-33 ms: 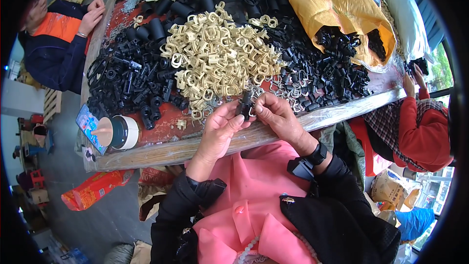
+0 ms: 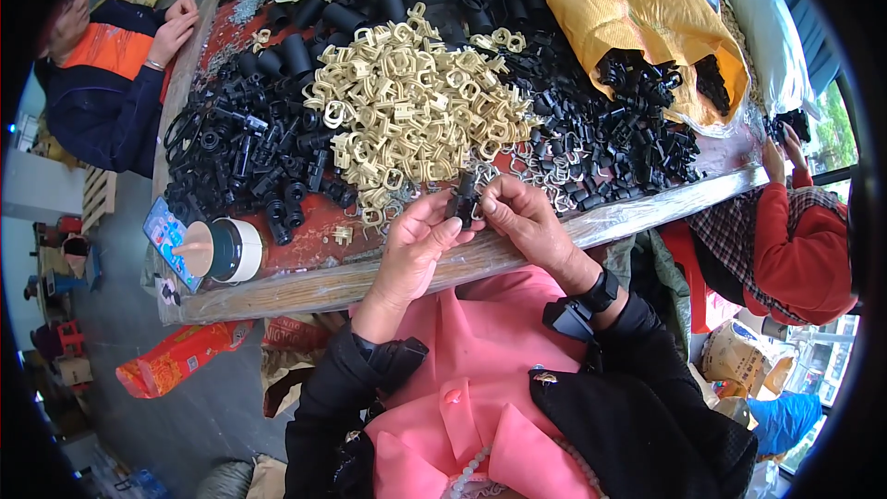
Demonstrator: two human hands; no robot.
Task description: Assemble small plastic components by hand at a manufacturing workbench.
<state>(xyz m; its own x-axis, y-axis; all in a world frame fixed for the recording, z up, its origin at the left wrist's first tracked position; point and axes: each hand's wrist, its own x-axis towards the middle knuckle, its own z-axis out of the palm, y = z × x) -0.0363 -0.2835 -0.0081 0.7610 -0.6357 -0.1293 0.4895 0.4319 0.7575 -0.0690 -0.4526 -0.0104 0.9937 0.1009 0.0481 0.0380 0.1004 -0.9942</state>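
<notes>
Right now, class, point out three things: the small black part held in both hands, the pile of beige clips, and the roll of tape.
small black part (image 2: pixel 463 198), head view, its exposed middle.
pile of beige clips (image 2: pixel 416 111), head view, heap centre.
roll of tape (image 2: pixel 242 250), head view, outer band.

Small black plastic fitting (image 2: pixel 463 197), upright, near the table edge

Wooden table (image 2: pixel 305 291), heaped black plastic parts (image 2: pixel 610 143), beige clips (image 2: pixel 416 120), tape roll (image 2: pixel 242 251), phone (image 2: pixel 166 240)

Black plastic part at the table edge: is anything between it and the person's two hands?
Nothing visible. The left hand and right hand both pinch the black plastic part directly, just in front of the beige clip pile.
</notes>
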